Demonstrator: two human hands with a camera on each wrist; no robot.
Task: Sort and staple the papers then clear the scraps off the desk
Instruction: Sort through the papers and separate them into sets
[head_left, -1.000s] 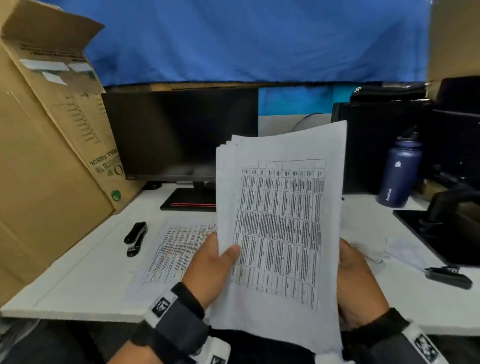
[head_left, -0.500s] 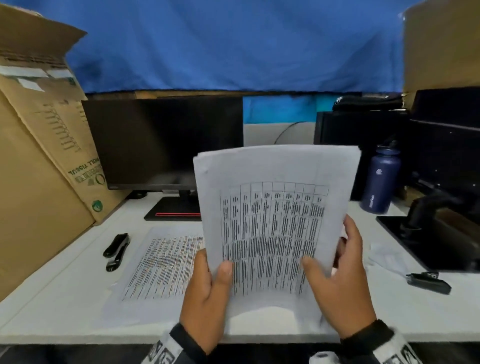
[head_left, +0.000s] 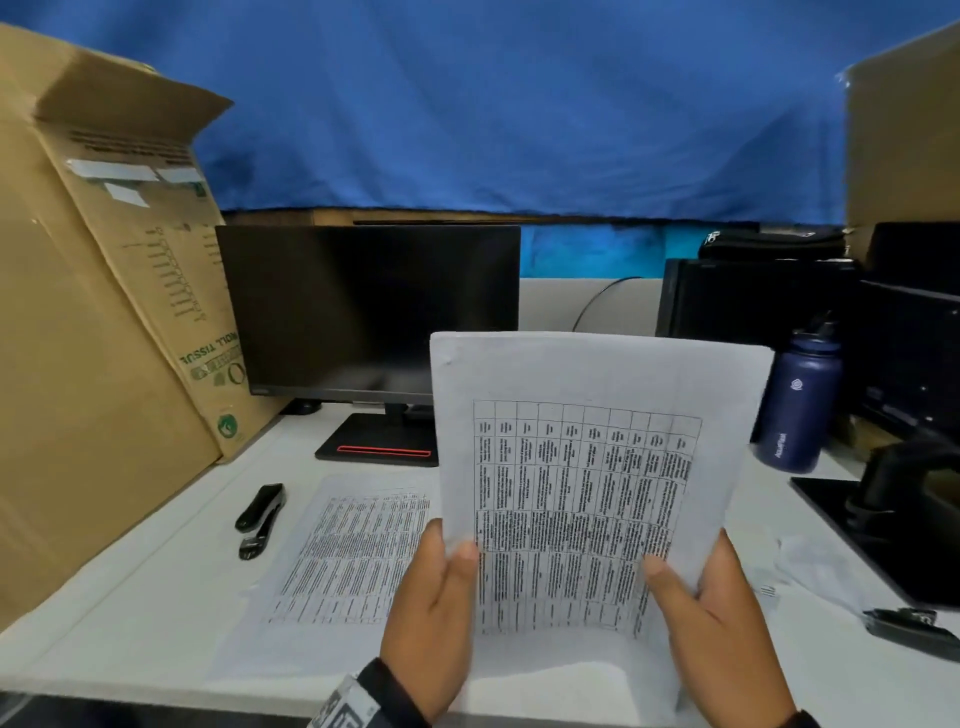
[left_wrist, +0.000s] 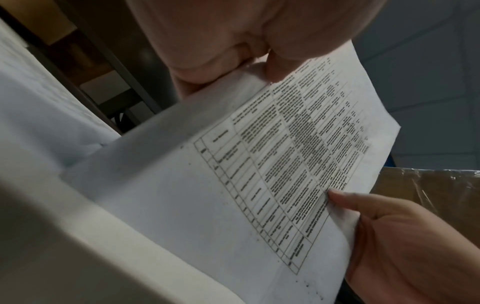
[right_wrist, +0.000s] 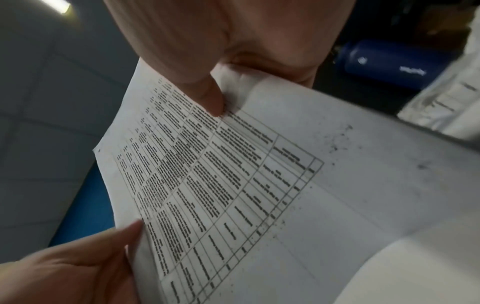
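Held white paper stack (head_left: 582, 467): black-ruled table, dense black print (grey specks in wrist views); flat white printed sheet (head_left: 353, 551): same grid; white desk (head_left: 130, 597); navy blue bottle (head_left: 797, 410); black stapler (head_left: 260, 512); black monitor base with red stripe (head_left: 382, 449); brown cardboard box, green print (head_left: 104, 312); blue cloth backdrop (head_left: 519, 104).

Thin white printed paper sheets (head_left: 587, 467), matt and faintly speckled with toner, bend softly between the thumb and fingers of the left hand (head_left: 431, 618) and the right hand (head_left: 722, 623). Left of the left fingers, a second matt printed paper sheet (head_left: 348, 551) lies on the smooth white matt desk top (head_left: 156, 587); beyond it, a glossy black plastic stapler (head_left: 260, 514). Far left: rough brown corrugated cardboard box (head_left: 104, 312). Above the fingertips: dark, slightly reflective monitor screen (head_left: 363, 306) and wrinkled blue cloth backdrop (head_left: 493, 104). Right of the right fingers: satin navy bottle (head_left: 797, 410), apparently coated metal.
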